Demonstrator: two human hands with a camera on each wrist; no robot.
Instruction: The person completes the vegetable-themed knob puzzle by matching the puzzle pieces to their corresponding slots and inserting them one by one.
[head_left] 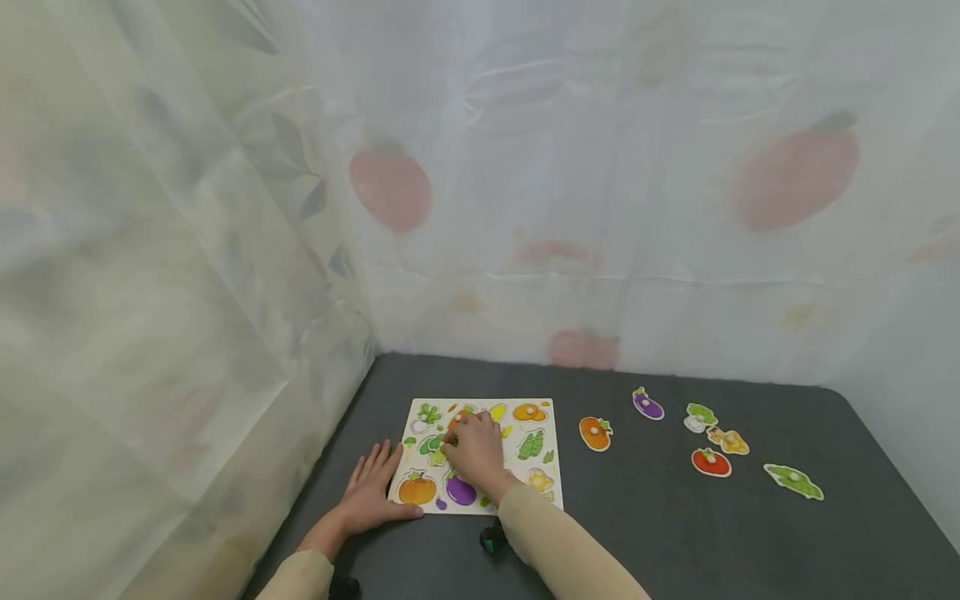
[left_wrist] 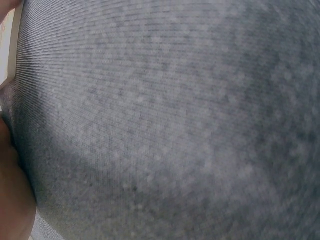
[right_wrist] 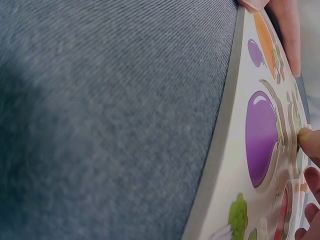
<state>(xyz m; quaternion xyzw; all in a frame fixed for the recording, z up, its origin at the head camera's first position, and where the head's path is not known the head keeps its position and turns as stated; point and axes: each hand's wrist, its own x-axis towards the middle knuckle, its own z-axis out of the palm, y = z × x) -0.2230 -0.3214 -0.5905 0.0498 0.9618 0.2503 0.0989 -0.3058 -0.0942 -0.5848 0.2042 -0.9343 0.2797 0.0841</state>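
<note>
A white puzzle board (head_left: 482,507) with vegetable pictures lies on the dark table. The left hand (head_left: 369,493) rests at its left edge, fingers spread, thumb along the front corner. Over the board, the right hand (head_left: 477,450) has its fingers curled, thumb and fingertips at the edge of a green broccoli piece (head_left: 433,448), which they appear to pinch. In the right wrist view the right hand's thumb (right_wrist: 309,141) touches down beyond the purple eggplant picture (right_wrist: 261,140); its contact point is partly hidden. The left wrist view shows mostly grey cloth and a board edge (left_wrist: 11,55).
Right of the board lie loose pieces: a pumpkin (head_left: 596,433), an eggplant (head_left: 648,404), a green-and-white vegetable (head_left: 700,417), a yellow-brown piece (head_left: 727,441), a tomato (head_left: 710,462) and a pea pod (head_left: 793,481). A black object (head_left: 492,537) is near the right sleeve. Patterned curtains stand behind and left.
</note>
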